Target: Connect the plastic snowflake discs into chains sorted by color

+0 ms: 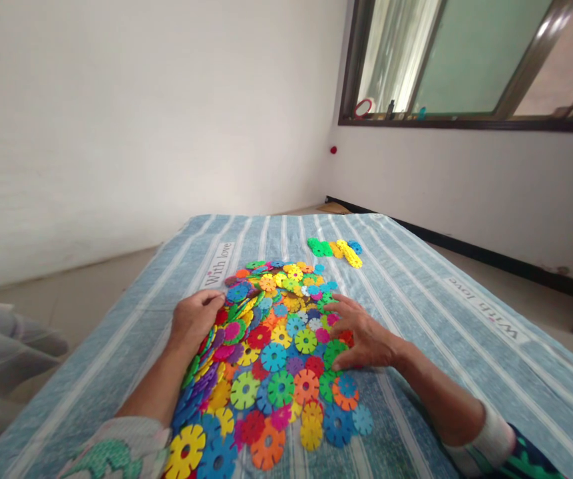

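A wide heap of colourful notched plastic discs [273, 357] lies on the striped bedsheet in the head view, with many discs overlapping. At the heap's left edge is my left hand [197, 318], its thumb and fingers curled together against the discs; whatever is between them is hidden. My right hand [363, 334] rests along the right edge with fingers spread, touching discs such as a green one [335, 352]. Nothing is gripped in it. Farther back sits a small separate group with green discs [320, 248] and a leaning row of yellow discs [350, 254].
The blue-and-white striped sheet [156, 319] covers the bed-like surface, which ends near the white wall [156, 120]. A window [466, 60] with small items on its sill is at the right. Sheer fabric [6, 366] hangs at the left.
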Available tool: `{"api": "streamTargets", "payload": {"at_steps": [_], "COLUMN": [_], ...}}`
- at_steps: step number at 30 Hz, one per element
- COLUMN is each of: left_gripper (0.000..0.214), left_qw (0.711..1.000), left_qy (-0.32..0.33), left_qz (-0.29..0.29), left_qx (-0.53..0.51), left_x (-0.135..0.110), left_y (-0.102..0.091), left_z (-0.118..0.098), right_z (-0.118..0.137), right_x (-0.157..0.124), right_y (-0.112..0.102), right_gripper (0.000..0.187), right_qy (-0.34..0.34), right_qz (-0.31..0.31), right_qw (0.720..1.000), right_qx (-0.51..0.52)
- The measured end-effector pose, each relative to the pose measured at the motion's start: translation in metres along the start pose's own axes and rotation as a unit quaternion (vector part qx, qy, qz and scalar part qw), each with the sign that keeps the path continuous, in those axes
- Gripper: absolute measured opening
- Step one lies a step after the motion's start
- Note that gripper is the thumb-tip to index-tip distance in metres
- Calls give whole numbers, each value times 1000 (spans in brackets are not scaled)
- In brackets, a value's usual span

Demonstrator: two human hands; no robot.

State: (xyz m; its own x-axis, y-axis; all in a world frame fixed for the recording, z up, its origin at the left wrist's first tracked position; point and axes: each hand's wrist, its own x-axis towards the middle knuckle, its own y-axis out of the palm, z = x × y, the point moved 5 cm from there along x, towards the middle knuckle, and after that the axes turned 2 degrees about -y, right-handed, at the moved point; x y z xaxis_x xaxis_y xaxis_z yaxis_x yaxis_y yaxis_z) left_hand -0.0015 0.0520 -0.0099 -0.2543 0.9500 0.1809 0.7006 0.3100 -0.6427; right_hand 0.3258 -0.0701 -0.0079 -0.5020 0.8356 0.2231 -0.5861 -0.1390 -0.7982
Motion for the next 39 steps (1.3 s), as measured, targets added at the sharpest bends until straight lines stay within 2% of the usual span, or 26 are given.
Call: {"api": "streamTargets", "payload": {"at_steps": [7,17,26,30,33,39], "left_gripper": [26,29,31,28,28,29], "left_qw": [1000,1000,1000,1000,1000,1000], "left_qy": [6,0,2,9,11,7], "left_qz": [-7,0,2,-1,-2,-2], "left_qx": [7,8,11,8,7,13], "left_x": [-2,-3,-3,-2,-1,-2], "left_y": [-2,-1,-2,-2,-1,-2], "left_z": [-4,-3,-3,-2,-1,-3], "right_z": [6,8,12,12,9,12], "right_x": [-1,-2,-1,-2,-3,-6], "right_y": [2,4,10,10,8,8], "right_gripper": [41,34,32,29,30,38], "right_qy": [-14,-12,-20,-23,-11,-1], "right_qz": [-11,12,28,17,7,35], "right_qw": [1000,1000,999,999,999,999], "right_qx": [11,-3,24,29,34,15]}}
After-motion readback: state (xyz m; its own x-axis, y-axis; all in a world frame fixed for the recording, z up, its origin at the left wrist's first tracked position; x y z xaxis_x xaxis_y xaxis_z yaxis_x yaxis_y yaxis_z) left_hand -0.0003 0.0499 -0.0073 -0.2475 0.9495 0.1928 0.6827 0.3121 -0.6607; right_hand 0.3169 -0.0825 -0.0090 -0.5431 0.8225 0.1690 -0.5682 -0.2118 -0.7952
